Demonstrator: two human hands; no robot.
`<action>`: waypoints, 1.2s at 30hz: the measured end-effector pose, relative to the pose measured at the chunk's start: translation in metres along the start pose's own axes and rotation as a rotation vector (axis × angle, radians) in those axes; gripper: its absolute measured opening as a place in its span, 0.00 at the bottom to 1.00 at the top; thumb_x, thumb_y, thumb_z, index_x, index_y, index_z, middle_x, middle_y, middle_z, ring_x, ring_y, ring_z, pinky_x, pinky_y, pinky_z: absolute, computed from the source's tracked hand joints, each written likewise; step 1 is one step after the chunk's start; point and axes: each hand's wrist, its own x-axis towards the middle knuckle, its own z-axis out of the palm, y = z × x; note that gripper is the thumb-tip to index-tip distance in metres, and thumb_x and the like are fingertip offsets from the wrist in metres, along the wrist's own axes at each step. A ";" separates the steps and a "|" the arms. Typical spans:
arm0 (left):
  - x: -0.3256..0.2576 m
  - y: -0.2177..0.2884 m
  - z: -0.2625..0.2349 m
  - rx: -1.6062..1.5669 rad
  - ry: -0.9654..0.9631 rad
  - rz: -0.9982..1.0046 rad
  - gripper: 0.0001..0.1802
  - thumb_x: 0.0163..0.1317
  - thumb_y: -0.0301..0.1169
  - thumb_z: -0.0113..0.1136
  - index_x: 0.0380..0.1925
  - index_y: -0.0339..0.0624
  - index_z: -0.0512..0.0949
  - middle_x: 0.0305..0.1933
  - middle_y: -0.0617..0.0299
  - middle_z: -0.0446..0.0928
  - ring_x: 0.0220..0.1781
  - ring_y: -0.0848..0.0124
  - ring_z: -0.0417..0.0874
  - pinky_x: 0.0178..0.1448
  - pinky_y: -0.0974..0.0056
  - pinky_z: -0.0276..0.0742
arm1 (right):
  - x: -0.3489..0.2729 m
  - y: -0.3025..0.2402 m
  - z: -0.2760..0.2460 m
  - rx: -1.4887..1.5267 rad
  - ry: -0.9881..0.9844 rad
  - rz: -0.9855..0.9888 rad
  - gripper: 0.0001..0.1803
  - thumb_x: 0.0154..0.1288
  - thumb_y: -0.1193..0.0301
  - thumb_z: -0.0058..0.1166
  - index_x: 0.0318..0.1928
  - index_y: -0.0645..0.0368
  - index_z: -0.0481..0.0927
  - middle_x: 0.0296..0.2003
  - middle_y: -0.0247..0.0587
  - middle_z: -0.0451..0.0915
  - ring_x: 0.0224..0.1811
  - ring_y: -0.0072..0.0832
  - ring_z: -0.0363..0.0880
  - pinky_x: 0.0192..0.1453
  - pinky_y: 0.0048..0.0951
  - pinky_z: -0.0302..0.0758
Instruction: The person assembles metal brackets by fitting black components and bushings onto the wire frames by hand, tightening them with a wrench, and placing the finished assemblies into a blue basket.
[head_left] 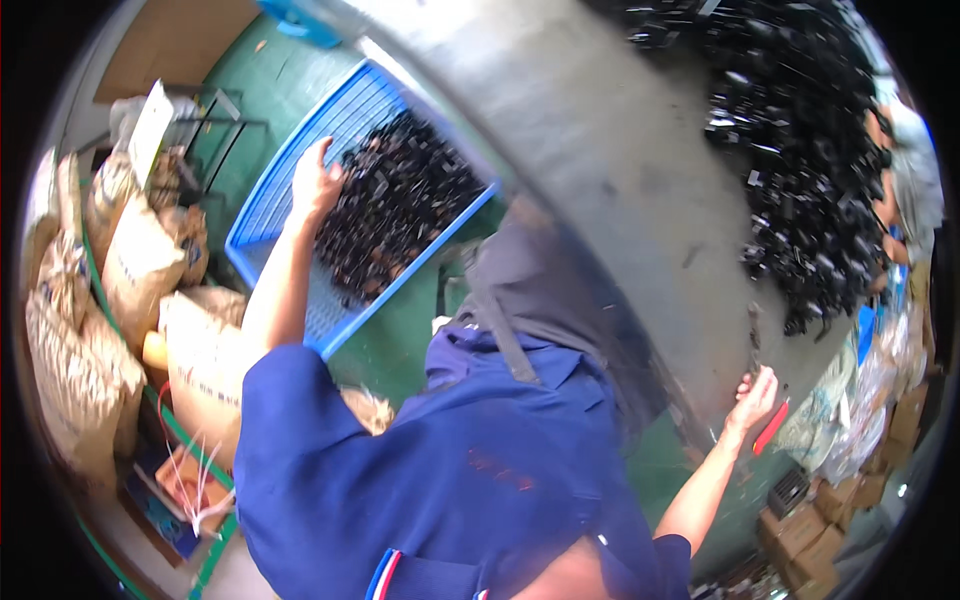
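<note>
My left hand (318,182) is over the blue plastic crate (290,165), its fingers apart and nothing visible in them. Inside the crate lies a heap of small black parts (395,200), some with brownish bits. On the right, at the grey table's (600,190) near edge, my right hand (755,397) pinches a slim dark piece (755,340) that points away from me. A red handle (770,428) shows just beside that hand; whether it belongs to the piece I cannot tell.
A large pile of shiny black parts (800,170) covers the table's far right. Brown sacks (140,260) stand at the left, near an orange box (190,480). Plastic bags (850,400) and cardboard boxes (805,545) lie at the right.
</note>
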 end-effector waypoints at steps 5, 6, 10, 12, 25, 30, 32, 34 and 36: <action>0.030 0.124 -0.044 -0.274 0.226 0.135 0.22 0.62 0.24 0.58 0.57 0.41 0.76 0.54 0.52 0.81 0.56 0.60 0.81 0.58 0.59 0.76 | -0.011 0.002 0.013 -0.087 -0.189 -0.208 0.17 0.59 0.72 0.69 0.47 0.62 0.80 0.36 0.33 0.81 0.38 0.22 0.79 0.47 0.24 0.76; 0.035 0.148 -0.052 -0.318 0.265 0.235 0.21 0.63 0.23 0.57 0.57 0.42 0.77 0.54 0.53 0.81 0.54 0.63 0.82 0.54 0.61 0.77 | -0.010 -0.001 0.015 -0.055 -0.212 -0.187 0.16 0.58 0.73 0.69 0.46 0.63 0.80 0.36 0.33 0.81 0.37 0.21 0.78 0.45 0.24 0.76; 0.047 0.277 -0.077 -0.483 0.178 0.371 0.19 0.65 0.23 0.57 0.57 0.43 0.78 0.50 0.57 0.83 0.43 0.74 0.82 0.38 0.71 0.77 | -0.010 -0.007 -0.004 -0.117 -0.120 -0.291 0.14 0.56 0.74 0.70 0.41 0.64 0.81 0.34 0.36 0.81 0.34 0.21 0.78 0.39 0.25 0.76; 0.051 0.342 -0.079 -0.597 0.106 0.518 0.19 0.64 0.22 0.59 0.55 0.42 0.79 0.49 0.58 0.83 0.43 0.73 0.82 0.43 0.70 0.78 | -0.008 -0.008 -0.016 -0.144 -0.017 -0.365 0.14 0.56 0.73 0.70 0.39 0.65 0.80 0.29 0.37 0.79 0.30 0.22 0.77 0.36 0.25 0.75; 0.046 0.726 -0.006 -0.321 0.155 1.456 0.16 0.57 0.28 0.60 0.46 0.38 0.76 0.48 0.51 0.79 0.53 0.53 0.79 0.57 0.52 0.75 | -0.007 0.018 -0.009 -0.050 0.345 -0.350 0.13 0.53 0.69 0.70 0.33 0.62 0.80 0.29 0.39 0.80 0.28 0.34 0.78 0.34 0.32 0.75; 0.069 0.754 0.031 0.079 0.149 1.362 0.06 0.61 0.25 0.54 0.38 0.39 0.76 0.42 0.49 0.78 0.45 0.54 0.83 0.47 0.53 0.82 | -0.004 0.019 -0.009 0.067 0.328 -0.302 0.12 0.55 0.71 0.70 0.33 0.64 0.80 0.26 0.38 0.78 0.24 0.26 0.74 0.29 0.27 0.72; 0.074 0.754 0.020 0.024 0.151 1.365 0.08 0.61 0.27 0.57 0.41 0.41 0.76 0.43 0.50 0.78 0.46 0.53 0.83 0.49 0.54 0.82 | -0.003 0.022 -0.008 0.094 0.327 -0.286 0.12 0.55 0.71 0.70 0.33 0.64 0.80 0.26 0.37 0.78 0.24 0.25 0.73 0.29 0.27 0.71; 0.069 0.750 -0.005 -0.129 0.219 1.387 0.11 0.60 0.29 0.61 0.43 0.43 0.77 0.44 0.52 0.77 0.47 0.53 0.82 0.49 0.54 0.81 | -0.001 0.026 -0.010 0.103 0.309 -0.278 0.12 0.55 0.71 0.70 0.33 0.64 0.80 0.26 0.37 0.78 0.24 0.24 0.73 0.28 0.26 0.71; 0.062 0.734 -0.038 -0.307 0.320 1.399 0.14 0.59 0.28 0.64 0.46 0.43 0.77 0.46 0.52 0.77 0.48 0.53 0.81 0.50 0.54 0.80 | 0.000 0.025 -0.012 0.121 0.311 -0.278 0.12 0.56 0.71 0.70 0.33 0.64 0.80 0.26 0.36 0.78 0.24 0.23 0.73 0.29 0.26 0.71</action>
